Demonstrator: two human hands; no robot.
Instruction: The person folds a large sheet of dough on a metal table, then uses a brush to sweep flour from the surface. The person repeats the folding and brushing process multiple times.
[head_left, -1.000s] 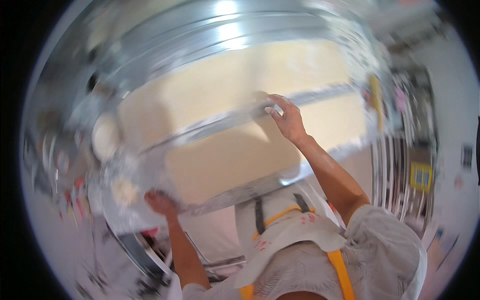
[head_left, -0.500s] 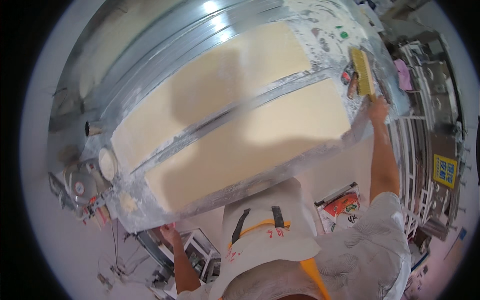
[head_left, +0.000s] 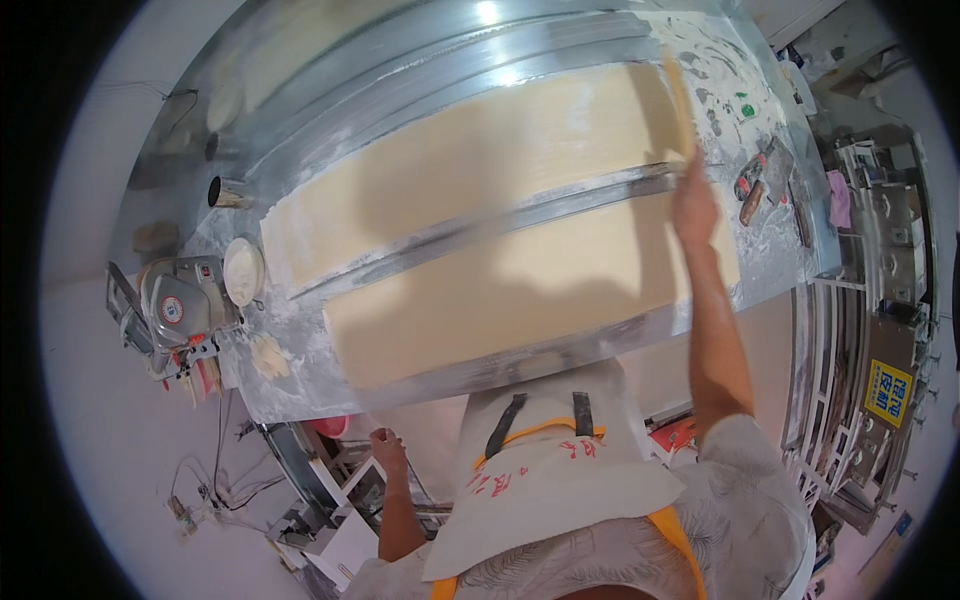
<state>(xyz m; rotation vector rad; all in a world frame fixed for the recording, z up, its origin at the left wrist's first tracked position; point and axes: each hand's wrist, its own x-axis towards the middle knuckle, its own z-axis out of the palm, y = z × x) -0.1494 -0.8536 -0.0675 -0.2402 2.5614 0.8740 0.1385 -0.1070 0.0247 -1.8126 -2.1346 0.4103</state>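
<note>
Two long sheets of pale dough lie side by side on the floured metal table (head_left: 500,372): a far sheet (head_left: 570,115) and a near sheet (head_left: 480,300), with a narrow strip of table between them. My right hand (head_left: 695,208) reaches over the dough's right part, closed round the handle of a brush (head_left: 679,100). The brush is blurred and seen edge-on at the far sheet's right end; I cannot tell whether its bristles touch the dough. My left hand (head_left: 388,450) hangs off the table's near edge with curled fingers, and nothing shows in them.
At the table's left are a grey machine (head_left: 188,305), a white bowl of flour (head_left: 243,272), a metal cup (head_left: 228,192) and a dough scrap (head_left: 268,356). A scraper (head_left: 775,165) and a wooden-handled tool (head_left: 752,203) lie at the right. A rack (head_left: 815,380) stands beyond.
My right hand has carried the brush from the table's right side leftward to the dough's right end. My left hand has shifted slightly right, away from the table's edge. The whole view has shifted.
</note>
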